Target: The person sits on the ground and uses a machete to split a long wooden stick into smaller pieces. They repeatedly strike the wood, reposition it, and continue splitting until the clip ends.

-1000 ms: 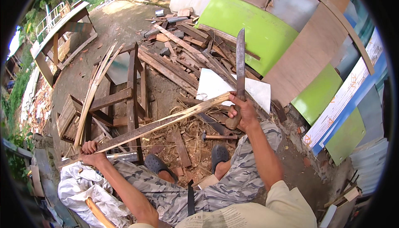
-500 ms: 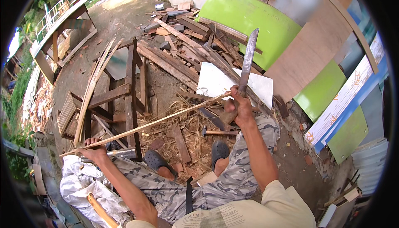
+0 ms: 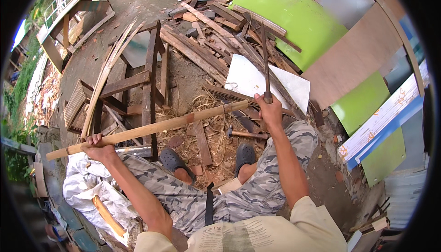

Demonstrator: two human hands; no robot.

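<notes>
A long pale bamboo strip (image 3: 161,126) runs across in front of me, its flat face turned up and node marks visible. My left hand (image 3: 99,151) is closed around it near the left end. With my right hand (image 3: 270,113) I grip a machete (image 3: 265,61), its blade upright and seen nearly edge-on. The strip's right end meets the fingers of that same hand. Below it on the ground lies a hammer (image 3: 248,135) with a wooden handle. Several thin bamboo strips (image 3: 109,73) lean against a dark wooden frame (image 3: 149,77) at the left.
Scrap timber (image 3: 197,59) is piled beyond a white sheet (image 3: 271,82). Green panels (image 3: 294,13) and a brown board (image 3: 353,59) lie at the right. Shavings (image 3: 213,153) cover the ground between my feet. A white sack (image 3: 87,183) bearing a wooden piece (image 3: 108,215) sits at my left.
The strip has turned from its narrow edge to its broad face. The machete has rotated from showing its flat side to nearly edge-on. Both hands keep their hold.
</notes>
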